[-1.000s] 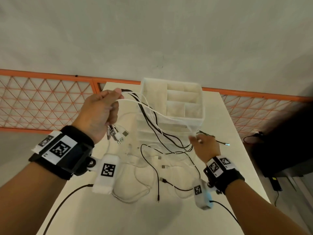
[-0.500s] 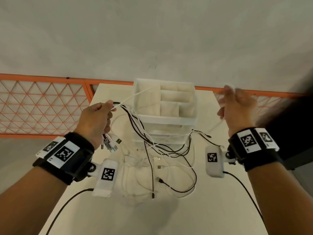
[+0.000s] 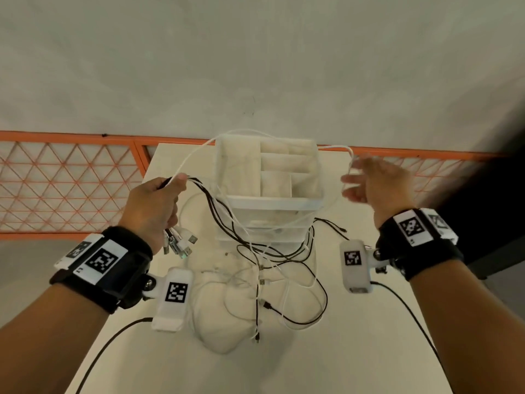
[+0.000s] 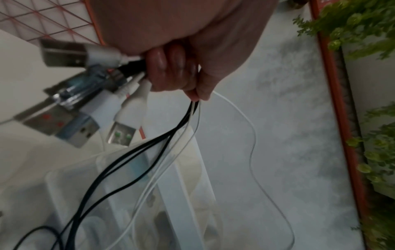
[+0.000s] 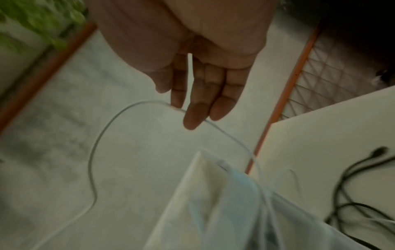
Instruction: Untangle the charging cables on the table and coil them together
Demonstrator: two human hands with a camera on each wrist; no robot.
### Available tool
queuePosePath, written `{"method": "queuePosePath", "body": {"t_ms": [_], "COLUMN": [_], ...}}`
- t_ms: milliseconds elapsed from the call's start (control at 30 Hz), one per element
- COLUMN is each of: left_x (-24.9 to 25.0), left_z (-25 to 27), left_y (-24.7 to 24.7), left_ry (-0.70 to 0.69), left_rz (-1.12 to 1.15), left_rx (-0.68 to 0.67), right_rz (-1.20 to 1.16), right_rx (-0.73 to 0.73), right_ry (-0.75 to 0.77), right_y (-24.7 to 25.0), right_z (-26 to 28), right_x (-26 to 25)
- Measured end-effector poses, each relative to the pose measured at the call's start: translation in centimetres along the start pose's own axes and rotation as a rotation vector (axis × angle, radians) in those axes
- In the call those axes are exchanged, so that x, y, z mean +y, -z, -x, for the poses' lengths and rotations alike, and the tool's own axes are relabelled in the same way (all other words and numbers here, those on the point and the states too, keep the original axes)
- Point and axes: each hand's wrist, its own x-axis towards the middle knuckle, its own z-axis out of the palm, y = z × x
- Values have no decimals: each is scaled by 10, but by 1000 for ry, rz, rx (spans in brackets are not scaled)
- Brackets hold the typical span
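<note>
- Charging cables (image 3: 272, 248): plug ends bunched in left hand (image 3: 153, 206), rest trailing tangled over table (image 3: 369, 351) before white organiser box (image 3: 272, 200).
- Left fingers (image 4: 169, 67) curled tight round bunch, probably anchoring ends for sorting.
- One white cable (image 3: 196, 157) arcing over box, draped across straight, spread fingers of right hand (image 3: 375, 183), likely lifted clear of tangle.

**Cables, bunched and trailing**

Black and white charging cables (image 3: 255, 245) hang bunched at one end, USB plugs (image 3: 181, 243) dangling together (metal shells showing); their slack sprawls tangled across the table. One white cable (image 3: 199, 149) arcs high above.
</note>
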Motion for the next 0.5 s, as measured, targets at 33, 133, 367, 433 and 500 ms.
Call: {"method": "queuePosePath", "body": {"t_ms": [33,133,367,433,500], "left_x": [-2,-5,18,30,40], "left_z": [0,2,18,20,21], "left_y": [1,3,-1,-1,0], "left_ry": [17,33,-92,-101,-103], "left_rz": [9,39,80,147,206], "left_rx": [10,-9,-255,-271,-271], "right_rz": [-48,8,685,778,822], "right_rx": [10,-25,-279,-243,-246], "right_ry": [53,128,-107,-174,-258], "right_y": [-1,0,-24,-25,-23], "right_z": [-2,-3,30,36,40], "right_x": [-9,-10,92,122,150]}}
